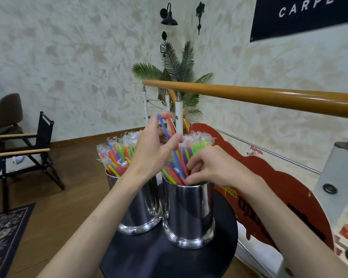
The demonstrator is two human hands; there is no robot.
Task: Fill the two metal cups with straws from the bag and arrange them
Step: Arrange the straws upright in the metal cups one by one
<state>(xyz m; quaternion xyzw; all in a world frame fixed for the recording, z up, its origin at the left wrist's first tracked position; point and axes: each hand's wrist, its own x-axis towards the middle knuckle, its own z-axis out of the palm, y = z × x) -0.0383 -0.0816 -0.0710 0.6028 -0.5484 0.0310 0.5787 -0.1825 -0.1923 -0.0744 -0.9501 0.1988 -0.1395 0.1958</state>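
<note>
Rough plaster with pale blotches is covering the wall (72, 63) behind, and a smooth round wooden handrail (269, 96) is crossing the right side. Below it a small round black counter (149, 255) with a matte top is carrying two shiny metal cups, both cylinders with a flared base, standing just beside each other. The left cup (141, 213) is packed with bright straws (117, 157) in thin clear plastic wrappers, whose crinkled ends are sticking up. The right cup (189, 215) is holding more straws (175, 173), blue, red, yellow and green, leaning in different directions.

The left hand (151, 155) is reaching over the left cup, and its fingers (170, 142) are pinching a blue straw (162, 125) and a red straw (172, 127) that are rising above the others; their lower ends are going down into the right cup. The right hand (211, 167) is hovering at the rim of the right cup with curled fingers (191, 178) pushing in among the straws; it is hard to make out whether they are really gripping one. The left forearm is hiding part of the left cup. A red sign board (269, 177) is standing behind the counter, and its dark letters are partly covered and blurred. A folding chair (28, 151) is standing on the wooden floor at the left.
</note>
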